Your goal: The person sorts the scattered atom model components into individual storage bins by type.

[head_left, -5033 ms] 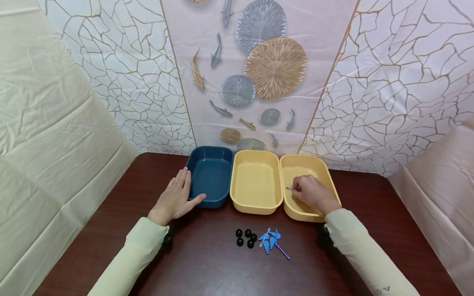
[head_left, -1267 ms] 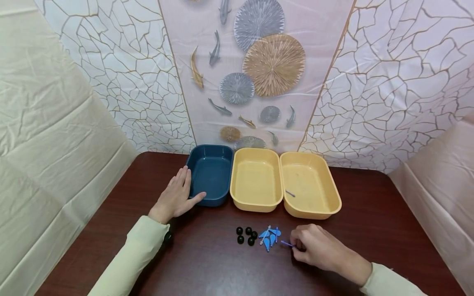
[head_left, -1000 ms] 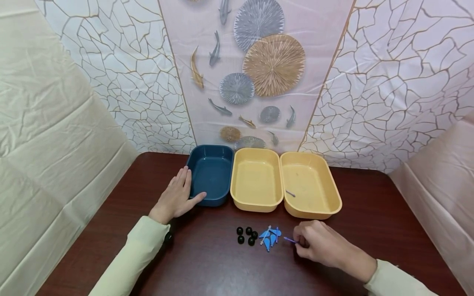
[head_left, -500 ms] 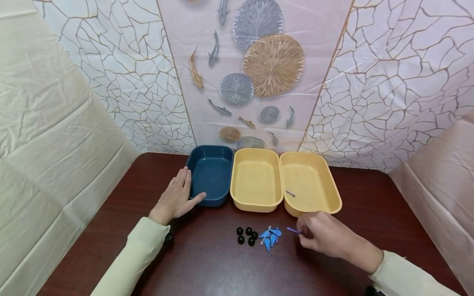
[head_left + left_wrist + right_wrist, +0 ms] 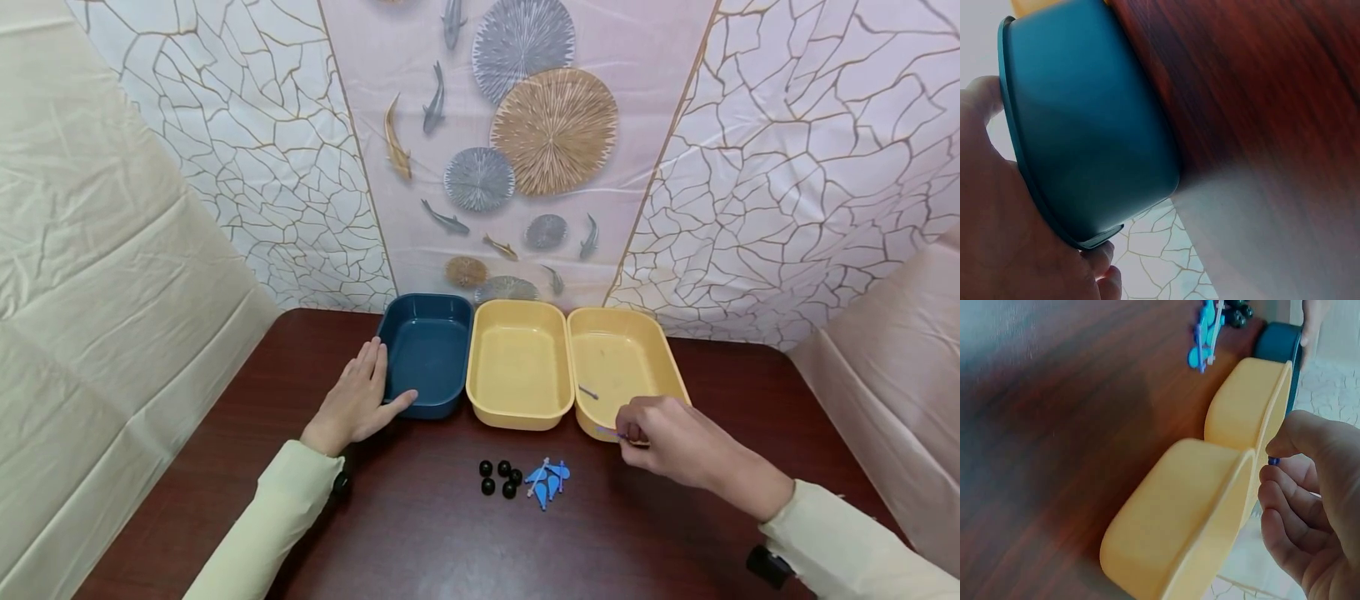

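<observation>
Head view: right hand point(image 5: 675, 437) pinches a purple stick point(image 5: 609, 432) between thumb and fingers, stick pointing left. Stick is at the near wall of the right yellow tray point(image 5: 637, 367); can't tell if its tip clears the rim. Right wrist view shows only a small dark bit of it at the fingertips, rest hidden. Right hand covers the tray's near right corner.

Left hand point(image 5: 348, 408) has fingers straight, grasping nothing, thumb spread over the near left rim of the blue tray point(image 5: 427, 358); left wrist view confirms contact, with the tray's outer wall filling much of that view.

Inside the right tray: a second stick point(image 5: 588, 392), lying by the left wall. Three trays side by side at the far side of the table point(image 5: 435, 533): blue left, middle yellow tray point(image 5: 521, 367), right yellow.

Near side of the trays, a small pile: blue drops point(image 5: 542, 493) with a pale stick point(image 5: 538, 479) across them and another purple one at the right. Pile crowded, pieces overlap. Five black beads point(image 5: 515, 477) just left of it, in front of the middle tray. Held stick is well apart from both groups.

Further out: pale sleeves point(image 5: 847, 533) on both arms, black band point(image 5: 768, 567) at the right wrist. Printed cloth point(image 5: 555, 133) with fish and round shapes hangs behind the trays, plain cloth point(image 5: 97, 292) at left.
</observation>
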A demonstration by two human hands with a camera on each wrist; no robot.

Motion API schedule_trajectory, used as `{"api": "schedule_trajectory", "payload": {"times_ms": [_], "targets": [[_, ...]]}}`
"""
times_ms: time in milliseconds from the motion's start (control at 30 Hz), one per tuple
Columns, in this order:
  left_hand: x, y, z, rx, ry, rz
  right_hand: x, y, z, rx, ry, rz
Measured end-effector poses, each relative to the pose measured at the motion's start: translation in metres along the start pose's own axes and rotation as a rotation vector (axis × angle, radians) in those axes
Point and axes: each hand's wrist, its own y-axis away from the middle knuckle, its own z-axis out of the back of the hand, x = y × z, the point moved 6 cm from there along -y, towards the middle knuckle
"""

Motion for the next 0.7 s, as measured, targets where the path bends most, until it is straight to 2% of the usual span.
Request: {"api": "schedule_trajectory", "payload": {"times_ms": [367,700], "targets": [[-0.002,0.0,0.002,-0.002,0.007,-0.004,-0.03,-0.01,0.004,0.076,0.027,-0.12],[-0.001,0.001,0.002,-0.005,0.012,-0.002,-0.045,-0.017,-0.003,0.1,0.056,-0.149]]}}
